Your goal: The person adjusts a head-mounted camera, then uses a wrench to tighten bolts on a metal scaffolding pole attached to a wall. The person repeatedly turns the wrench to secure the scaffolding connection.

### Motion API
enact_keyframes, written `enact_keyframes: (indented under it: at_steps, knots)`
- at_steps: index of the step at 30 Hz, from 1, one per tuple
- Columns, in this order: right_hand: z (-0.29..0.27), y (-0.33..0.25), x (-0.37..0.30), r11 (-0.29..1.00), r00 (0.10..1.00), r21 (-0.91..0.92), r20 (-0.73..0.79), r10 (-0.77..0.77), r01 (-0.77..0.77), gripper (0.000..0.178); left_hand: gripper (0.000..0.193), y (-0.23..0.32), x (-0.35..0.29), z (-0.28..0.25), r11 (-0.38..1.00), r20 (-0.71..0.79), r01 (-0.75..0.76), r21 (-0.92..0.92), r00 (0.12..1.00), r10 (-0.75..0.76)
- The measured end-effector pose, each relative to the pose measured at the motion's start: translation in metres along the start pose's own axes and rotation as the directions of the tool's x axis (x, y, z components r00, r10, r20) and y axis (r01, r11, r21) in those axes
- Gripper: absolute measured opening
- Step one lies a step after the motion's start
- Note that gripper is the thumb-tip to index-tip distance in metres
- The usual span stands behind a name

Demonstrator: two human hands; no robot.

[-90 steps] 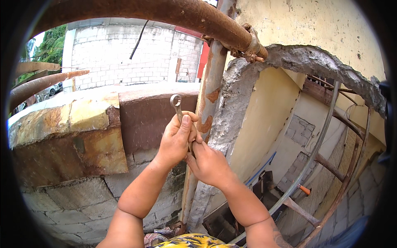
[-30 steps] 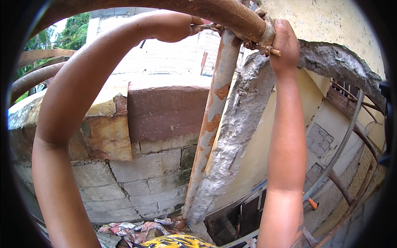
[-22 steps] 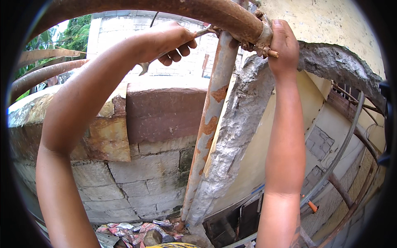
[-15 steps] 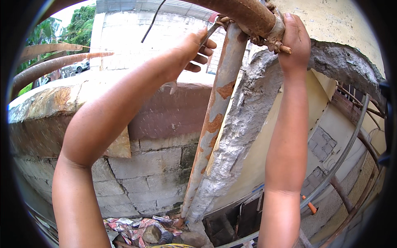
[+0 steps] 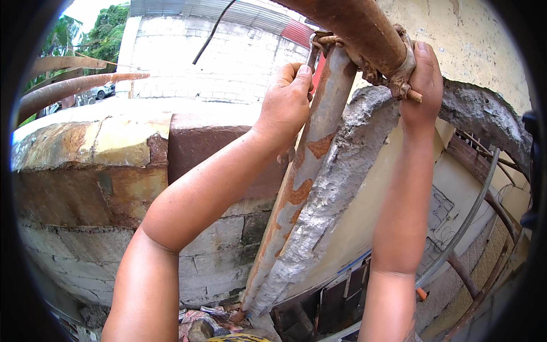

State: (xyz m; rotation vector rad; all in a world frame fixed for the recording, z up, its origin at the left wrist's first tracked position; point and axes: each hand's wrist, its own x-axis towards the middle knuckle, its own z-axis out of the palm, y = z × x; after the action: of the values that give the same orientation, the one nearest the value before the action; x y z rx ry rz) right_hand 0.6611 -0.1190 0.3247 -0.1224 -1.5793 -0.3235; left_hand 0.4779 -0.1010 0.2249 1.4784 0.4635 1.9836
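L grip (image 5: 288, 102) is curled tight round a combo wrench (image 5: 312, 54), thumb on top. I see the wrench standing near vert., just L of the upright pipe (image 5: 307, 176); its lower head pokes out below the fist, its upper end is at a rusty bolt (image 5: 329, 40) by the pipe's top. Can't tell from my end if it's properly seated there. R grip (image 5: 423, 94) is up against a rusted scaffold coupler (image 5: 401, 68); fingers mostly hidden, so I can't say how firmly they're wrapped.

Nearest me, bottom edge: sliver of yellow-and-black cloth (image 5: 236, 338), w/ a rock (image 5: 199, 330) just past it. Thick rusty pipe (image 5: 359, 28) comes down from the top edge to the coupler, threaded stud (image 5: 415, 96) sticking out beneath.

Broken conc. edge (image 5: 330, 188) runs just R of the upright, then arches under a yellow wall (image 5: 456, 40). Curved grey pipe (image 5: 464, 231) far R. On the L, grey block wall (image 5: 219, 251) capped w/ brown sheeting (image 5: 191, 148).

Bkgd: white block wall (image 5: 211, 74), black cable (image 5: 212, 34) dangling in front, trees (image 5: 111, 31), a vehicle (image 5: 102, 91) low L of it.
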Motion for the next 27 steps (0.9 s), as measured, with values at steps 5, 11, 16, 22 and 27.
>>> enact_keyframes:
  at_steps: [5, 11, 16, 22, 27]
  knots:
    - [-0.002, 0.0, 0.0, 0.996, 0.999, 0.077, 0.037, 0.038, -0.041, 0.039, 0.037, -0.003, 0.002, -0.019, 0.801, 0.169, -0.209, 0.561, 0.976, 0.136]
    - [-0.005, 0.007, 0.004, 0.999, 1.0, -0.044, 0.022, -0.017, 0.018, 0.037, 0.04, 0.005, -0.004, -0.015, 0.564, 0.129, -0.232, 0.793, 0.968, 0.217]
    - [-0.005, 0.01, 0.003, 0.999, 1.0, -0.017, 0.006, 0.028, -0.028, 0.038, 0.041, 0.027, -0.006, -0.019, 0.531, 0.149, -0.184, 0.827, 0.983, 0.107]
    - [-0.01, 0.008, 0.003, 0.998, 0.998, -0.056, 0.052, 0.037, -0.034, 0.036, 0.038, 0.04, -0.007, -0.017, 0.045, 0.266, -0.275, 0.96, 0.953, 0.149]
    - [-0.012, 0.006, 0.003, 0.995, 0.998, -0.079, 0.037, 0.059, -0.056, 0.036, 0.03, 0.036, -0.002, -0.014, 0.773, 0.034, 0.03, 0.634, 0.997, -0.067]
